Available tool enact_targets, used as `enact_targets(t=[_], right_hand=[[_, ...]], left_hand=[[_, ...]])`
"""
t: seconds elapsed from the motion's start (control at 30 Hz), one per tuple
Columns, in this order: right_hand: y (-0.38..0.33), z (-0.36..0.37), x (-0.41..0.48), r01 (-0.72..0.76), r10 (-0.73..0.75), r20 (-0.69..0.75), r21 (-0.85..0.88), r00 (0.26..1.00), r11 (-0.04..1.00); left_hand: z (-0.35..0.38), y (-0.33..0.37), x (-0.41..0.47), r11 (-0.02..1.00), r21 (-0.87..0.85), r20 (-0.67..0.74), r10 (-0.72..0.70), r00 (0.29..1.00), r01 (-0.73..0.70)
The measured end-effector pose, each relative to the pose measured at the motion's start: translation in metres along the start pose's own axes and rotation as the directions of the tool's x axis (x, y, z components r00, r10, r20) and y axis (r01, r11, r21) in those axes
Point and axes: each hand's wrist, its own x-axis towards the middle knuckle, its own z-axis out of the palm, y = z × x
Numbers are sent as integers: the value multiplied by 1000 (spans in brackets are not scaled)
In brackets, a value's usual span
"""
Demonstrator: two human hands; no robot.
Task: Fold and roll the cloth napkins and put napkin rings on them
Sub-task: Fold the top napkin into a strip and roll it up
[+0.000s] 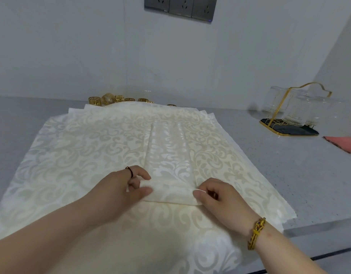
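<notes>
Your left hand [127, 186] and right hand [220, 196] are closest. Each pinches a near corner of the folded napkin [168, 155] — a long strip lying on the stack of flat napkins [71, 155]. Gold napkin rings [115, 98] sit just past the stack's far edge. Grey counter [279, 175] shows on the right — the glass rack [295, 113] and pink cloth [342, 145] are well apart from your hands.

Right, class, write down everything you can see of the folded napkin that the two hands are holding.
The folded napkin is a long narrow strip of glossy cream cloth with a scroll pattern. It lies flat on the spread napkins, running away from the person. The left hand pinches its near left corner, the right hand its near right corner.
</notes>
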Motion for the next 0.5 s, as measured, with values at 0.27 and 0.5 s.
enact_targets(t=[0.27, 0.5], right_hand=[[0, 8, 27, -51, 54, -68, 48, 996, 998], [0, 16, 27, 117, -147, -219, -141, 965, 983]], left_hand=[[2, 7, 8, 981, 192, -84, 1, 996, 15], [0, -11, 9, 788, 491, 5, 425, 905, -373]])
